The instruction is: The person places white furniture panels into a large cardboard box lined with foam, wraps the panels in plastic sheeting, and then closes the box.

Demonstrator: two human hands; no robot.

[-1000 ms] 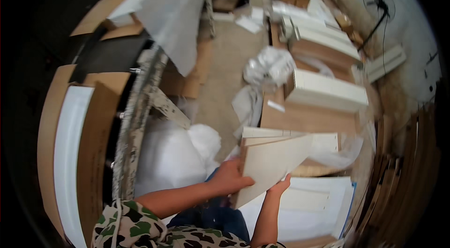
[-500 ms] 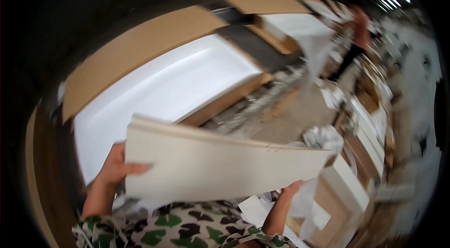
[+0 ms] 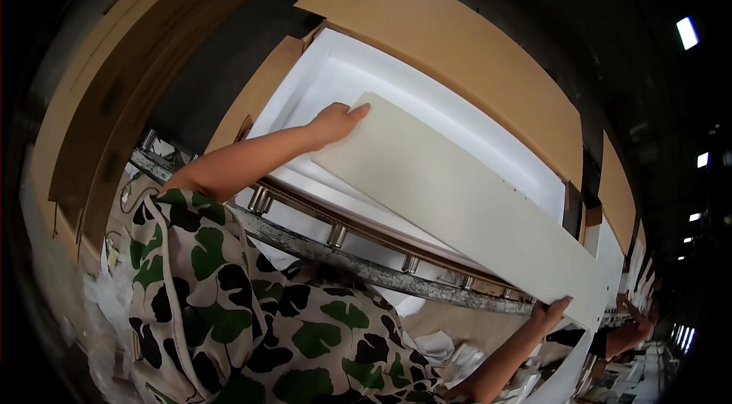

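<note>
A long off-white flat panel [image 3: 473,190] is held in both my hands, tilted over an open brown carton [image 3: 450,30] lined with white foam [image 3: 293,91]. My left hand [image 3: 337,123] grips its left end, thumb on the upper face and the other fingers hidden beneath. Near the right end, my right hand [image 3: 552,314] grasps the lower edge, with most of its fingers out of sight. Small dark holes show along the panel's far edge and at its right end. The panel covers much of the foam-lined hollow; whether it touches the foam I cannot tell.
The carton lies on a roller conveyor with a worn metal rail [image 3: 305,247]. Long brown cardboard [image 3: 99,99] stands at the left. Farther right are another open carton [image 3: 616,183] and another person's arm [image 3: 629,337]. Crumpled plastic wrap [image 3: 107,320] lies at lower left.
My view has turned left toward the carton. The panel has gone from in front of my body to over the foam-lined carton, still in both hands, with its broad face now turned upward.
</note>
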